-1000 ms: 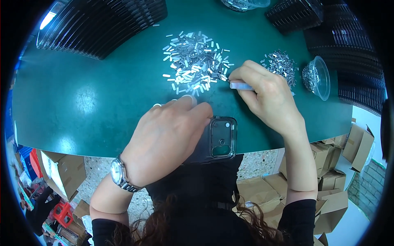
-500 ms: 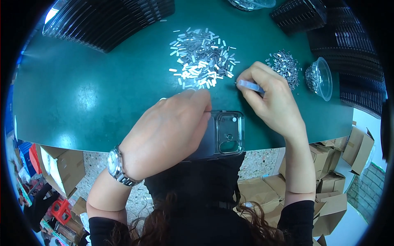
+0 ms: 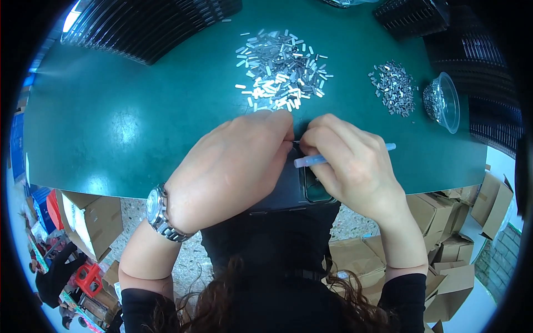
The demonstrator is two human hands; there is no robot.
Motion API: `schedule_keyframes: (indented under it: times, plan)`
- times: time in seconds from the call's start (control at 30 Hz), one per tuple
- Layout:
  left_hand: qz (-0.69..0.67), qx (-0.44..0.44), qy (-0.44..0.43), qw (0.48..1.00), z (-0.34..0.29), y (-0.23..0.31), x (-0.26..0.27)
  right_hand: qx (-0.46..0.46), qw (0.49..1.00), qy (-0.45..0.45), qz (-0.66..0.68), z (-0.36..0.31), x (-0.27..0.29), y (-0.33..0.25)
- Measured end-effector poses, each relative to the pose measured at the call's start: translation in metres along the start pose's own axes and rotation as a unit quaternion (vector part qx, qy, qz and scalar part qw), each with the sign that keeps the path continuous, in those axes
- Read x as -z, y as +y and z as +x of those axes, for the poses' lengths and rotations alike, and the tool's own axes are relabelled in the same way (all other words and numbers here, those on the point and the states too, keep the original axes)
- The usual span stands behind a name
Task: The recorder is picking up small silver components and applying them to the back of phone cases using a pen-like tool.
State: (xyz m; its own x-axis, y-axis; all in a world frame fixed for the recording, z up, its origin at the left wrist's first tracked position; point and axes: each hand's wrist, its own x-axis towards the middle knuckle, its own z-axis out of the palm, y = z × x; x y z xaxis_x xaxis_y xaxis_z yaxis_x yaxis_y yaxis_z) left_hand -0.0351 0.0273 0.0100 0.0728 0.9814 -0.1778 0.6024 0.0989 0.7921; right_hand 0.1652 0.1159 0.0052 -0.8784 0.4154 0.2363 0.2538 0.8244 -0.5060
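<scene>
A dark translucent phone case (image 3: 286, 190) with a large camera opening lies at the table's near edge. Across it from the left is my left hand (image 3: 230, 164), its fingers closed on the case's far edge; a metal watch circles that wrist. My right hand (image 3: 352, 166) rests over the camera end, fingers pinched at the far edge close to the left fingertips. A pale blue pen-like tool (image 3: 312, 161) is tucked in the right hand, sticking out on both sides. Whatever small piece the right fingertips may pinch is hidden. Beyond the hands lies a pile of flat silvery strips (image 3: 284, 69).
Smaller metal pieces (image 3: 395, 91) form a heap at the right, beside a clear plastic bowl (image 3: 456, 105) of similar bits. Stacked black trays (image 3: 150, 30) stand far left, with more black trays (image 3: 469, 61) at right. Cardboard boxes (image 3: 91, 222) sit below the table.
My right hand has moved left and toward me, from beside the strips onto the case's camera end. The tool has turned in its grip. My left hand stays on the case.
</scene>
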Motion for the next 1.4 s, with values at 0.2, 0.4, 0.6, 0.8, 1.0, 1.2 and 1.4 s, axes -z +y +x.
schedule_keyframes:
  times: [0.2,0.4,0.6,0.8,1.0,1.2,1.4]
  plan:
    - [0.013,-0.014,0.015,1.0,-0.001,0.0,-0.003,-0.08,0.994,-0.03,0.062,0.001,0.003,0.003]
    - [0.089,-0.032,0.036,0.995,-0.002,0.005,-0.013,-0.058,0.995,-0.015,0.077,-0.007,0.0,0.011]
    - [0.123,-0.049,0.052,0.99,-0.003,0.003,-0.016,-0.057,0.998,-0.026,-0.004,-0.013,0.003,0.001]
    - [0.134,-0.035,0.051,0.989,-0.003,0.006,-0.017,-0.055,0.996,-0.001,-0.072,-0.01,-0.006,-0.007]
    - [0.109,-0.047,0.064,0.991,-0.014,0.006,-0.002,-0.044,0.997,0.034,-0.057,-0.015,-0.006,-0.002]
    - [-0.221,0.143,-0.155,0.952,-0.027,0.036,0.057,0.158,0.947,0.247,-0.126,-0.019,0.006,-0.001]
    - [-0.167,0.174,-0.193,0.951,-0.032,0.027,0.064,0.183,0.929,0.309,-0.094,-0.002,0.003,0.012]
